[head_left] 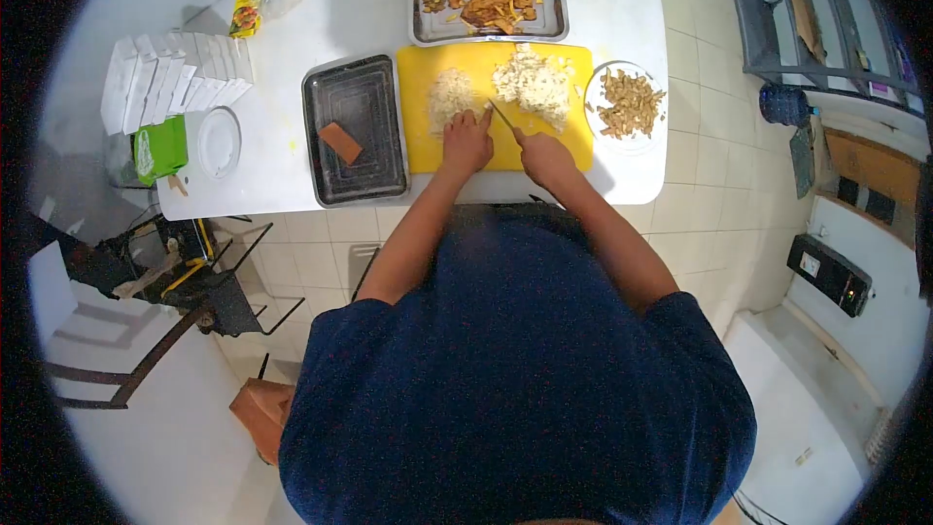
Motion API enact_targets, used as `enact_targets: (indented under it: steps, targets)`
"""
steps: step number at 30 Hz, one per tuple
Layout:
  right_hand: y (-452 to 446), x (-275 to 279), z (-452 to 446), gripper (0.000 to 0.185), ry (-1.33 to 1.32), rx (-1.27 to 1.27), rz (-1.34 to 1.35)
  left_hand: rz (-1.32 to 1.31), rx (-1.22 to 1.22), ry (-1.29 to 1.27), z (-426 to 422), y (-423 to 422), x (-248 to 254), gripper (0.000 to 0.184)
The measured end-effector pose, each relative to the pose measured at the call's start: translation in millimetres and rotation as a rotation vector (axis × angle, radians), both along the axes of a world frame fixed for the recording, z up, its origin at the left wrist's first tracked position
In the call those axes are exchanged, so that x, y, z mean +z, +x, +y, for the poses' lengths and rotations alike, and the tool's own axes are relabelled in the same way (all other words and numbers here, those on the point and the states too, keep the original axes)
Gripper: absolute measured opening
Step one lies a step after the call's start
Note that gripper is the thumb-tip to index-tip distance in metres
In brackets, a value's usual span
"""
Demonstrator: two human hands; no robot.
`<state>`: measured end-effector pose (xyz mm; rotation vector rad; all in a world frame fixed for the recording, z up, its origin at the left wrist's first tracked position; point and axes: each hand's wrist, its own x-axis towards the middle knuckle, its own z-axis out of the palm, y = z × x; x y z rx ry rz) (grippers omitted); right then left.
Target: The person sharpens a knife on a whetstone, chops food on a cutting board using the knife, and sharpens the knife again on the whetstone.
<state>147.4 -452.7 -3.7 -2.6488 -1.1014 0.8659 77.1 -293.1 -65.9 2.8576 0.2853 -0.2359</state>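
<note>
My right hand [547,157] is wrapped round the handle of a knife [503,119], its blade pointing up and left over the yellow cutting board [418,156]. Close to the blade tip, my left hand [468,144] has its fingers bent down at the board, pressed on a small pale piece of food [487,106] that is partly hidden. A pile of finely chopped pale food [450,92] lies just beyond the left hand. To the right, a larger heap of coarser pale pieces [533,83] covers the board's upper part.
A metal tray [418,31] of browned food stands behind the board. At left is a dark tray [355,190] with a reddish-brown block [340,143]; at right, a white plate [607,140] of brown pieces. White boxes [146,78], a foam plate [220,142] and packets [251,2] sit further left.
</note>
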Motion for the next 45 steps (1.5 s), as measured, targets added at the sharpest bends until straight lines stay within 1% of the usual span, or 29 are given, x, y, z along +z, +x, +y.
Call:
enact_targets:
  steps: [2,4,8,11,13,16,17,19,23,26,29,31,34,38,43,45]
  targets:
    - [-11,-20,-6,0.050,0.043,-0.031,0.004,0.010,0.006,-0.018,2,-1,0,0.054]
    - [-21,-34,-14,0.052,0.046,-0.033,0.034,0.002,0.005,-0.015,2,-1,-2,0.055]
    - [-24,-50,-20,0.057,0.032,-0.049,0.058,0.084,0.007,-0.045,4,3,1,0.055]
    - [-5,-21,-12,0.054,0.037,-0.141,0.127,0.085,0.018,-0.085,6,5,1,0.056]
    - [4,-13,-12,0.052,0.056,-0.115,0.119,0.073,0.014,-0.089,7,3,0,0.055]
    - [11,-15,-9,0.051,0.042,-0.058,0.085,0.053,0.001,-0.063,7,4,-2,0.056]
    - [12,-17,-7,0.050,0.030,-0.034,0.071,0.088,0.008,-0.080,7,5,-3,0.056]
    - [15,-4,-2,0.049,0.000,-0.028,0.074,0.157,0.028,-0.115,8,8,2,0.056]
    - [13,20,6,0.045,-0.076,-0.019,0.060,0.134,0.029,-0.113,9,7,1,0.057]
    - [1,23,2,0.043,-0.042,0.034,-0.059,0.173,0.000,-0.088,10,7,0,0.058]
    - [-6,28,-1,0.043,-0.062,0.083,-0.087,0.216,-0.038,-0.059,9,7,-2,0.061]
    - [-7,29,-6,0.045,-0.076,0.083,-0.068,0.238,-0.037,-0.051,7,2,3,0.062]
    - [-9,31,-10,0.047,-0.105,0.065,-0.048,0.154,-0.012,-0.033,4,-3,-2,0.062]
    - [-6,27,-15,0.051,-0.114,-0.014,0.005,0.136,-0.003,-0.042,2,-3,0,0.062]
    - [2,18,-8,0.051,-0.048,-0.076,0.048,0.054,-0.001,-0.037,6,0,0,0.062]
    - [4,12,-6,0.051,-0.033,-0.078,0.046,0.100,0.003,-0.054,7,4,2,0.060]
